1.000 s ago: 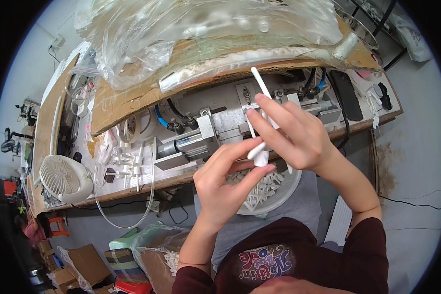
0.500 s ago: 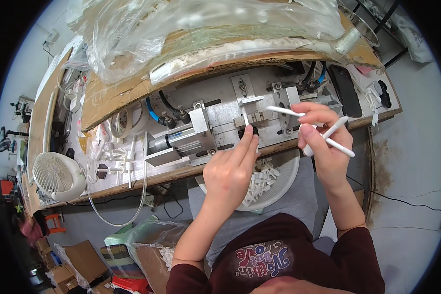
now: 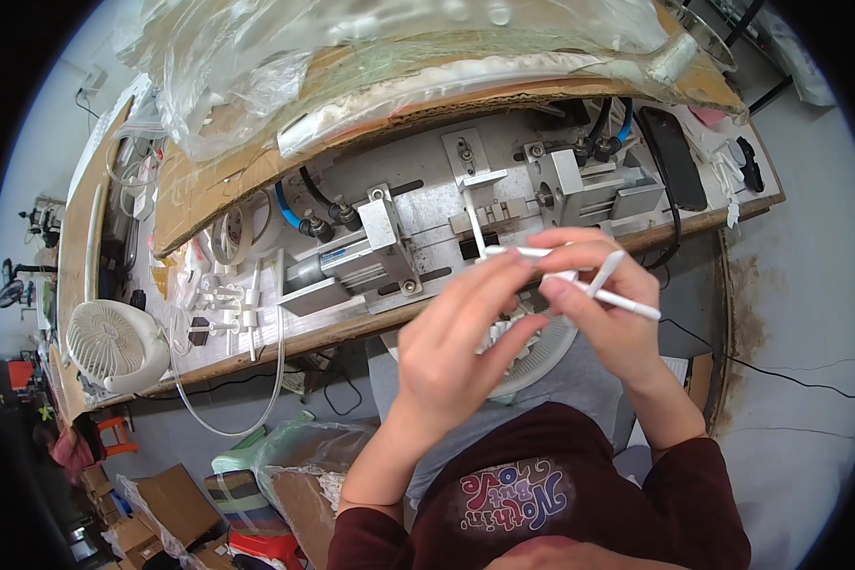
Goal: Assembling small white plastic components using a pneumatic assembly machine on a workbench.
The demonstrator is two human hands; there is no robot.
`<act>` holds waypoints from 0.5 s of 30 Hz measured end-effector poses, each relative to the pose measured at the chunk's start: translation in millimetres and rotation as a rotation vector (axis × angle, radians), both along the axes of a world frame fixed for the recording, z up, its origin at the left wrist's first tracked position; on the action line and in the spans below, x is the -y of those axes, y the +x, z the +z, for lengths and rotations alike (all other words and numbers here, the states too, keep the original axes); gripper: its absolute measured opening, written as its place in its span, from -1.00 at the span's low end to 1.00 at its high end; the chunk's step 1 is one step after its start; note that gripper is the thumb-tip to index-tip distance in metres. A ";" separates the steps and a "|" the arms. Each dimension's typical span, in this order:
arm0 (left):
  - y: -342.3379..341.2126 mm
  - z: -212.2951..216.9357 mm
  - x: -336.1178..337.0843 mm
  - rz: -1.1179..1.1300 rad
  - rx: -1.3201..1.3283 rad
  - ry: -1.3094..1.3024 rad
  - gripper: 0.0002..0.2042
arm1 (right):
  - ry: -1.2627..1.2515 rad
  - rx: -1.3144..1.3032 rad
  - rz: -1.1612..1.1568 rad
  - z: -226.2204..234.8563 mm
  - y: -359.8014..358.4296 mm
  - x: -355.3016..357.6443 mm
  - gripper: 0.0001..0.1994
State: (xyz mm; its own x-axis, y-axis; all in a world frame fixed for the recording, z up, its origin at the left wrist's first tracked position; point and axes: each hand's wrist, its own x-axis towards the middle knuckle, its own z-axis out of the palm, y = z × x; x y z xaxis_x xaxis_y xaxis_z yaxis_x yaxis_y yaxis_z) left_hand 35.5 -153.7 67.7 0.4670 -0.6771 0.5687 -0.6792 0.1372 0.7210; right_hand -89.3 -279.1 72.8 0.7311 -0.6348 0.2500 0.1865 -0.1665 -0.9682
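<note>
My right hand (image 3: pixel 603 290) is closed around several slim white plastic sticks (image 3: pixel 627 304), which point in different directions from its fingers. Close against it is my left hand (image 3: pixel 461 342), its fingers stretched and thumb apart. The left fingertips meet one end of a white stick that also reaches the right fingers; exact contact is hidden. Another white stick (image 3: pixel 474 220) lies tilted on the metal fixture (image 3: pixel 494 215), just beyond the left fingertips. Below the hands, a white basket (image 3: pixel 551 344) of small white plastic parts is partly covered by them.
Metal cylinder clamps (image 3: pixel 351 266) flank the fixture, with blue and black hoses. A cardboard shelf with plastic sheeting (image 3: pixel 370 85) overhangs the bench. On the left stand a small white fan (image 3: pixel 114 347) and white parts (image 3: pixel 228 309); a black phone (image 3: pixel 673 157) lies right.
My right hand has moved left and down with its sticks, toward my left hand. The left hand has left the fixture, moving slightly right, and its thumb has spread. The fixture's stick now sits tilted.
</note>
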 end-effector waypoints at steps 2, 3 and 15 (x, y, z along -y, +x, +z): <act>2.6 -6.4 4.9 -0.027 0.208 -0.094 -0.55 | 0.049 0.018 0.062 -5.6 4.4 -0.3 -0.83; 4.8 -5.6 3.4 -0.010 0.241 -0.101 -0.57 | 0.182 -0.003 0.089 -3.8 5.3 -0.9 -0.82; 17.0 0.2 -5.6 -0.288 0.203 0.168 -0.61 | 0.801 -0.057 0.206 -29.9 3.8 -9.8 -0.69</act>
